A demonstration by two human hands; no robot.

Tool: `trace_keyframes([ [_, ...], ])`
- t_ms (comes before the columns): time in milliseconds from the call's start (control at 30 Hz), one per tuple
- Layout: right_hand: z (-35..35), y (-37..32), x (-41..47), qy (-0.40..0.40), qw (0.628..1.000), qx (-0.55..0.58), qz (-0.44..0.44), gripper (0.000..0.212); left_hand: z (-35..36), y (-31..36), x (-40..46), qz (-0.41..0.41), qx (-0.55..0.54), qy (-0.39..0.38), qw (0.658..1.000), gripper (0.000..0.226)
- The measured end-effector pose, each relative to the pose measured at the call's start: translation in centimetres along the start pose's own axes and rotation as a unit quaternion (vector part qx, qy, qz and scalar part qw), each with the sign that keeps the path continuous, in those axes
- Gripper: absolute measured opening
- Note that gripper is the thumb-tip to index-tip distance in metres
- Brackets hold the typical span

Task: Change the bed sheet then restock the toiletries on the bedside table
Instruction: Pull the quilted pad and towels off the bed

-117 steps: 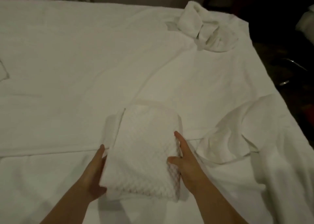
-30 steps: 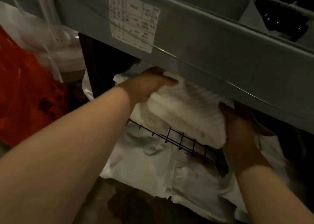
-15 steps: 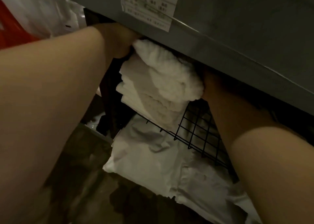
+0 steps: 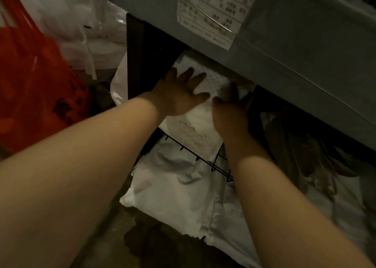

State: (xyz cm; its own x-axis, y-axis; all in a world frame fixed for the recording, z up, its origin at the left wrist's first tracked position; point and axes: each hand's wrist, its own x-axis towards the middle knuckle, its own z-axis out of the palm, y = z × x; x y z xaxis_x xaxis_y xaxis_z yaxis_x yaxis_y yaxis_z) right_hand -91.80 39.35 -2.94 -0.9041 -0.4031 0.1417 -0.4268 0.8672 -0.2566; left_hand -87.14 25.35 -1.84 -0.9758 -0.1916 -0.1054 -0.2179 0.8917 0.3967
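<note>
White folded towel, long axis shelfward, hands flat

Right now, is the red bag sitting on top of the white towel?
No, the red bag hangs off to the left, apart from the white towel, which lies on the wire shelf under both hands.

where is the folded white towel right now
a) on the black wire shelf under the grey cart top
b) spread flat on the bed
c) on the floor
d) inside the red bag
a: the folded white towel lies on the black wire shelf beneath the grey cart top, with the left hand flat on it and the right hand at its right side.
</note>
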Motion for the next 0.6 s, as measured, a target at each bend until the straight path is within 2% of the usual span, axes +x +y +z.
trace_keyframes([
  [33,-0.4,-0.4,-0.2,-0.020,1.000,0.006,0.006,0.061,0.4,-0.4,-0.2,0.003,0.003,0.003,1.000,0.068],
  [67,-0.5,-0.7,-0.9,-0.060,0.998,-0.034,0.009,0.059,0.6,-0.6,-0.3,0.000,0.000,-0.004,1.000,0.068],
  [133,-1.7,-1.4,-2.1,-0.043,0.994,-0.101,-0.005,0.052,0.2,0.0,-0.3,0.003,0.019,0.008,1.000,0.068],
  [200,-2.2,-1.4,-3.3,0.063,0.996,-0.063,-0.019,0.047,-0.2,1.3,-1.9,0.030,0.053,0.057,0.997,0.064],
  [300,-3.0,-2.2,-7.8,0.017,0.995,0.066,0.078,0.053,0.9,1.4,-6.9,0.070,0.037,0.107,0.991,0.058],
  [367,-2.9,-3.5,-11.0,0.033,0.992,0.105,0.068,0.054,1.6,0.1,-11.2,0.067,0.032,0.132,0.988,0.057],
  [400,-2.5,-4.0,-12.6,0.061,0.991,0.117,0.037,0.052,1.7,-0.7,-13.4,0.051,0.031,0.146,0.988,0.057],
  [467,-1.9,-6.1,-16.0,0.065,0.986,0.151,-0.013,0.046,1.6,-2.6,-18.3,-0.010,0.016,0.166,0.986,0.057],
  [600,-0.4,-11.2,-24.0,-0.019,0.976,0.198,-0.087,0.043,2.8,-5.5,-31.0,-0.151,-0.027,0.227,0.962,0.049],
])
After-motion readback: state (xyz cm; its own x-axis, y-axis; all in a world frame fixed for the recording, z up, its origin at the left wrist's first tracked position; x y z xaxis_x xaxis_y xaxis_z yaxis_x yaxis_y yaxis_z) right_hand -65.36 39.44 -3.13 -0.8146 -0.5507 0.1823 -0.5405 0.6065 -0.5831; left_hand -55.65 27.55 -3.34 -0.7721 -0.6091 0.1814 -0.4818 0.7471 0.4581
